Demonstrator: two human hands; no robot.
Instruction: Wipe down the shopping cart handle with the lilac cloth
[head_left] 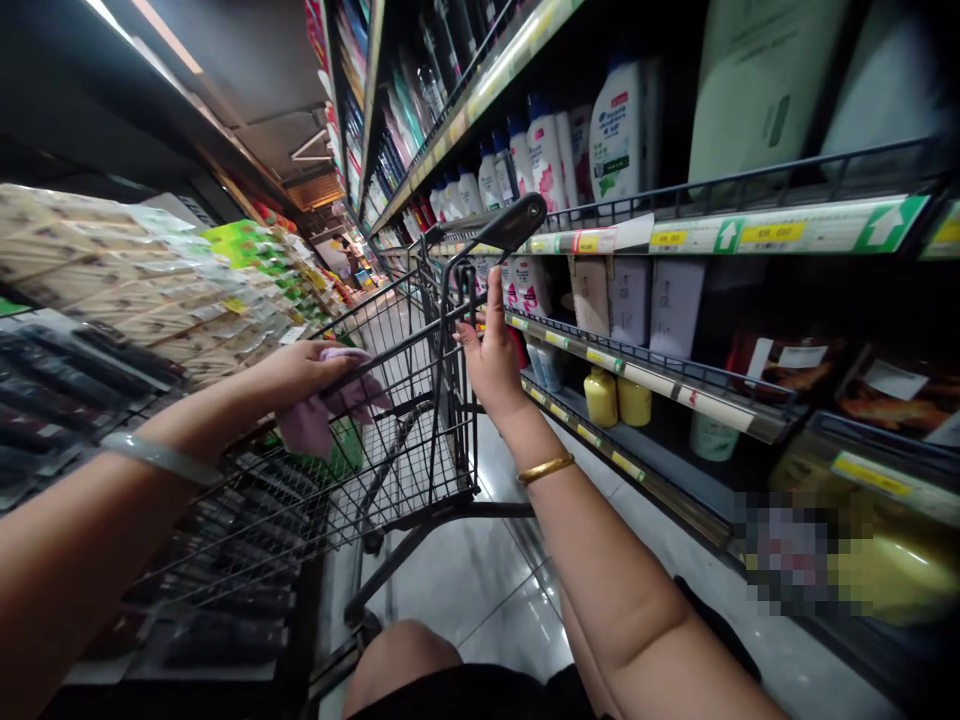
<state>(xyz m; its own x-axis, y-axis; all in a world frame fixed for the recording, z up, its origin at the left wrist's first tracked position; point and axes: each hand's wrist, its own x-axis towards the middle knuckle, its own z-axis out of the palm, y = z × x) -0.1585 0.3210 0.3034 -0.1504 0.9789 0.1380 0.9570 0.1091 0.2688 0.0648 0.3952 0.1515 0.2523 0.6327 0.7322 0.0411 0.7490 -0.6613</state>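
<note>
A crumpled light-purple cloth (307,425) is under my left hand (334,365), whose fingers are closed on it at the top rim of a black wire shopping cart (386,350). Part of the cloth hangs down along the cart's wire side. My right hand (491,345) is raised at the cart's near upright corner, just below the handle (517,225). Its index finger points up and the thumb stands apart; the other fingers are mostly hidden. Whether this hand touches the cart frame I cannot make out.
Store shelves (727,235) with shampoo bottles (551,150) and boxes run along the right. Stacked packaged goods (150,270) line the left. Below the cart lies a shiny tiled floor (450,580), and my bent knee (405,650) is close to the cart's base.
</note>
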